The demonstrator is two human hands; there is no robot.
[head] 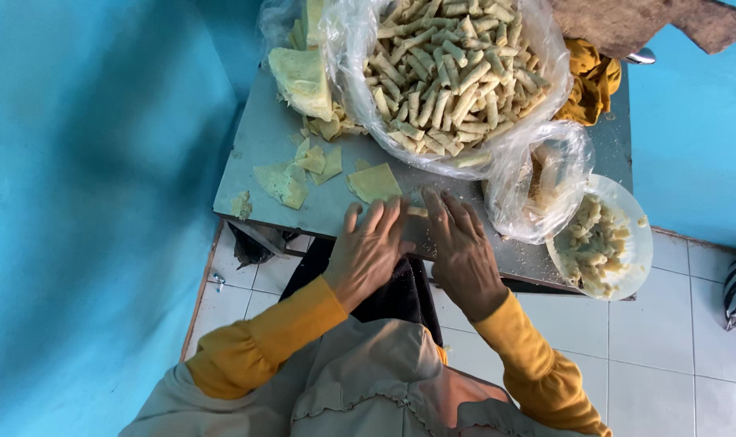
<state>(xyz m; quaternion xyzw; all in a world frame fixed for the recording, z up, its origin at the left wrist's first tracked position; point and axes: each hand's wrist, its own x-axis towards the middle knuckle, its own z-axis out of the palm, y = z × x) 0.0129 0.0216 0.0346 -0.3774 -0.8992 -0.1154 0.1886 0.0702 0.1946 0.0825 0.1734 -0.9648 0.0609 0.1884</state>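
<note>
1. At the near edge of the table [254,154], we lay our left hand [368,251] and right hand [463,257] flat, fingers [376,217] spread, over a small pastry roll [417,211] lying between them.
2. We judge that light, even pressure from both palms keeps the roll tight and straight.
3. Beside our hands lies a spare wrapper [373,183]; behind it, a plastic bag of finished rolls [453,69]; at right, a plate of filling [598,239].

Blue walls [84,162] flank a grey metal table [258,154] over white floor tiles [651,364].
</note>
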